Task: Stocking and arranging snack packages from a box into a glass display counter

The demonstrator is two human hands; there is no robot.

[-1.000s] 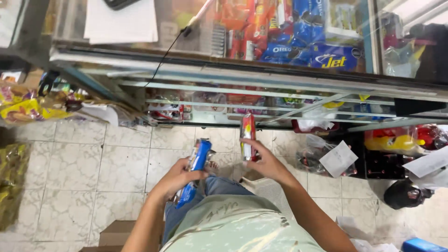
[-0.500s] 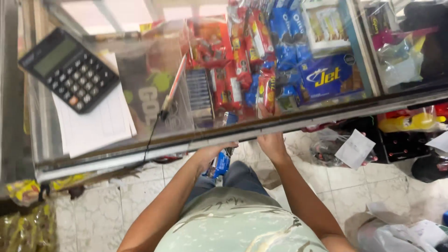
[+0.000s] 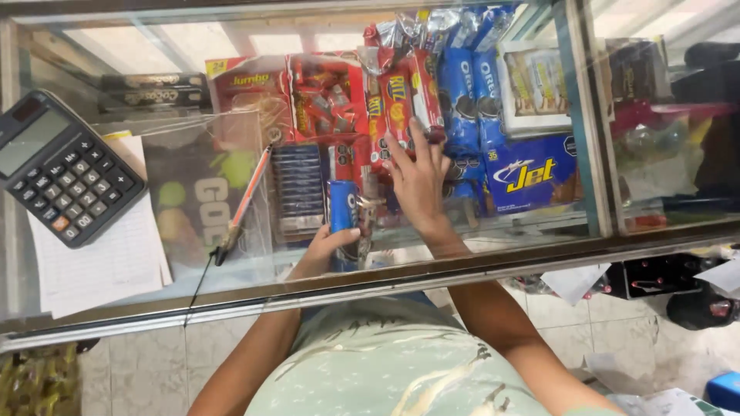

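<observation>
Now | left hand (image 3: 327, 245) grip closed around blue cookie pack (image 3: 342, 205), low in glass counter (image 3: 193, 296) | right hand (image 3: 420, 181) fingers spread, pressing red cracker pack (image 3: 401, 100) on shelf | risk: crowded packs might topple, blue one slip.

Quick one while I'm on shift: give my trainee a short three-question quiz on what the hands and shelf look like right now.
1. True or false: the left hand holds a blue packet.
2. The right hand touches which packs? A) red cracker packs B) yellow bags C) green tins
3. What lies on the glass top at the left, on white paper?

Key: 1 true; 2 A; 3 a calculator.
</observation>
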